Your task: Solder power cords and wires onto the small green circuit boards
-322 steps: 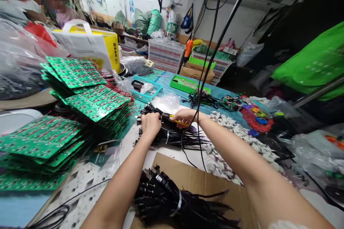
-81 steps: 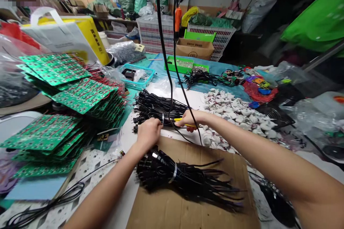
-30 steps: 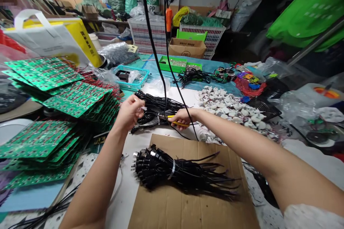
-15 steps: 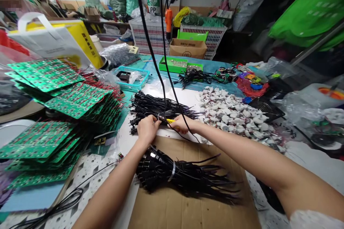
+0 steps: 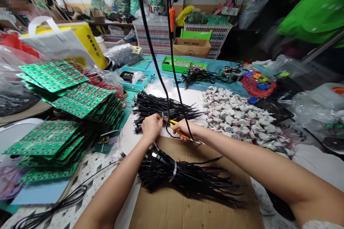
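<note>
The right hand (image 5: 184, 128) grips the yellow pliers (image 5: 175, 122). Just beside their tip is the left hand (image 5: 152, 127), with its fingers bent in; I cannot tell what it pinches. Some black cables (image 5: 163, 105) lie right at the hands and just past them on the bench (image 5: 192, 96). A tied bundle (image 5: 185, 177) lies on cardboard (image 5: 166, 213), nearer than the hands. Both arms reach forward, and the hands come close together. Green boards (image 5: 40, 136) are piled to the left, white parts (image 5: 233, 114) to the right. Farther back, a sack (image 5: 157, 0) says "PP". A bag (image 5: 53, 43) has black writing on its yellow side, too small to read.
</note>
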`<state>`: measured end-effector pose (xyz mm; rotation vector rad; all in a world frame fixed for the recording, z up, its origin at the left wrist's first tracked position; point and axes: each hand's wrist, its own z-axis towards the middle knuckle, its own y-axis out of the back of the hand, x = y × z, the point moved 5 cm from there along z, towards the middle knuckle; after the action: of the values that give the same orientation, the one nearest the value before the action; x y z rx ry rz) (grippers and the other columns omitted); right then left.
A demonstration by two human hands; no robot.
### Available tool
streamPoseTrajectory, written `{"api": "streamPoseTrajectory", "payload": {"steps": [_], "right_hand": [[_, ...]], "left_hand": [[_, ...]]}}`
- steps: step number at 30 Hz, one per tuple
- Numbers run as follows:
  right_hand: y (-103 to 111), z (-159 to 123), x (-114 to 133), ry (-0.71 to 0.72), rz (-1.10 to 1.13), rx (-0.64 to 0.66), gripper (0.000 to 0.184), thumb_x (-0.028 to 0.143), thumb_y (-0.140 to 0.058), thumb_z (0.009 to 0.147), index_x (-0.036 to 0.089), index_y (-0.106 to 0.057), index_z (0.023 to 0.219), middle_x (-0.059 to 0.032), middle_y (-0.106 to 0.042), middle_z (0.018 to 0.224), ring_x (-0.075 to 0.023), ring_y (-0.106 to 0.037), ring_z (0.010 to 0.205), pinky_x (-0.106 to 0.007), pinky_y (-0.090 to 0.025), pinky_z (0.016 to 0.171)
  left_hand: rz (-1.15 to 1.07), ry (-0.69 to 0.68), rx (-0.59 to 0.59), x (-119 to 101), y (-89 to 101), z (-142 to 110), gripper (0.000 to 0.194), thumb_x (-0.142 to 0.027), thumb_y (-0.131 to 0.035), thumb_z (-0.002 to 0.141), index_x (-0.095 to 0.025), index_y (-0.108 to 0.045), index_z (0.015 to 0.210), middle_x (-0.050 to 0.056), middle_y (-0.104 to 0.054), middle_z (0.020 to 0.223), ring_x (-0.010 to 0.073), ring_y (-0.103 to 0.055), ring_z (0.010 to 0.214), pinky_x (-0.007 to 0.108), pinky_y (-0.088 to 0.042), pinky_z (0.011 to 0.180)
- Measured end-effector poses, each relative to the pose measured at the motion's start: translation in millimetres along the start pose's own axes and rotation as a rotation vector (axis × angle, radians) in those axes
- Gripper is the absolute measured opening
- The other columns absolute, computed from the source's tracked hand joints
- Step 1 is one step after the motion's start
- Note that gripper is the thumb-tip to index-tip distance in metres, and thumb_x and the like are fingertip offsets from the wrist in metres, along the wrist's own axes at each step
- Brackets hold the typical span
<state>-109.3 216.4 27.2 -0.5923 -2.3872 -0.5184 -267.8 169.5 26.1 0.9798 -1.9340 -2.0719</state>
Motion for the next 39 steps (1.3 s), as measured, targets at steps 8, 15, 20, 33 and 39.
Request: {"api": "streamPoseTrajectory", "payload": {"steps": [8,15,20,33,39], "right_hand": [[20,-51,38,0.221,0.007,-0.081,0.022,0.03,-0.062,0.094,0.017,-0.059,0.076,0.006,-0.05,0.049,-0.0058,-0.042,0.037,-0.017,-0.03,0.038],[63,-33,31,0.103,-0.216,-0.294,0.027,0.03,-0.073,0.088,0.016,-0.059,0.069,0.0029,-0.055,0.05,-0.0087,-0.049,0.038,-0.02,-0.038,0.042],[40,-5,18,0.04,-0.295,-0.123,0.034,0.04,-0.077,0.085,0.014,-0.063,0.069,-0.0007,-0.06,0.051,-0.0117,-0.057,0.041,-0.022,-0.049,0.046],[34,7,32,-0.093,-0.436,-0.001,0.039,0.048,-0.072,0.087,0.011,-0.062,0.08,-0.0071,-0.066,0.061,-0.0179,-0.068,0.053,-0.026,-0.057,0.049],[37,24,42,-0.064,-0.449,-0.027,0.038,0.043,-0.083,0.078,0.011,-0.062,0.074,-0.0041,-0.063,0.059,-0.0165,-0.064,0.052,-0.027,-0.055,0.05]], "left_hand": [[0.011,0.002,0.004,1,-2.4,4,0.021,-0.039,-0.059,0.092,-0.028,-0.076,0.099,0.007,-0.079,0.095,0.0273,-0.072,0.094,0.033,-0.049,0.078],[0.0,0.012,-0.028,-3,-1.2,5,0.028,-0.046,-0.068,0.088,-0.028,-0.073,0.109,0.008,-0.079,0.096,0.029,-0.073,0.095,0.035,-0.051,0.08],[-0.042,0.03,-0.02,-4,-1.1,8,0.022,-0.04,-0.07,0.085,-0.028,-0.076,0.103,0.007,-0.079,0.095,0.0274,-0.073,0.095,0.033,-0.05,0.079],[-0.033,0.006,0.011,-1,-4.7,10,0.023,-0.038,-0.067,0.088,-0.025,-0.077,0.104,0.01,-0.079,0.099,0.03,-0.072,0.1,0.035,-0.051,0.083],[-0.1,-0.002,-0.02,3,-10.5,7,0.019,-0.035,-0.067,0.089,-0.023,-0.077,0.099,0.009,-0.079,0.096,0.0273,-0.073,0.096,0.032,-0.05,0.083]]}}
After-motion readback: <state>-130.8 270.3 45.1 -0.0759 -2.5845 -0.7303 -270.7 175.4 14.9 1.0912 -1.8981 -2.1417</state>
